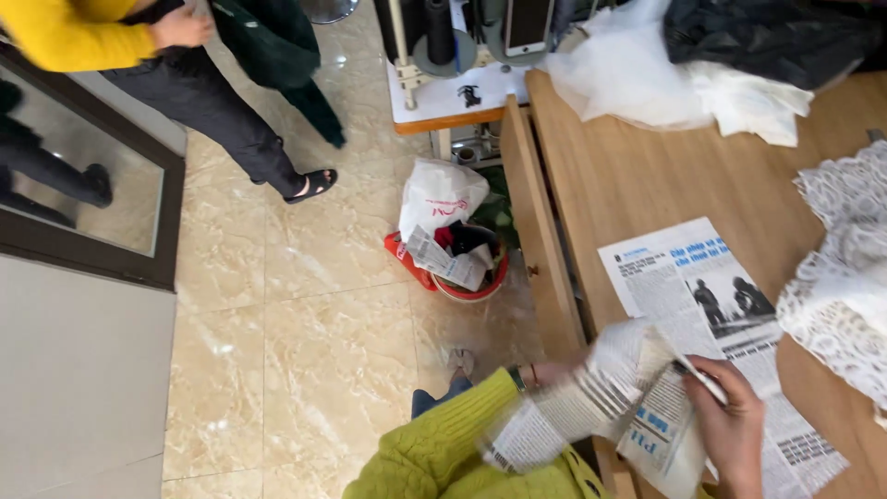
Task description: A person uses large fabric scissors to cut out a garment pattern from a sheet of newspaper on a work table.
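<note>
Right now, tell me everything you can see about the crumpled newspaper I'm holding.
The crumpled newspaper is a sheet of thin printed newsprint, white with black text and a little blue lettering, bunched and folded loosely and partly blurred. It sits just above the near edge of the wooden table, over a flat newspaper sheet spread there. The left hand is mostly hidden behind it, gripping its upper side; the right hand holds its right end.

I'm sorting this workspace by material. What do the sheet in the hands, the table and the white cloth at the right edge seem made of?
Sheet: thin matte newsprint, printed and crumpling. Table: wood or wood-look laminate, pale visible grain, smooth. White cloth: lace-like fabric, openwork pattern; fibre unclear.
</note>
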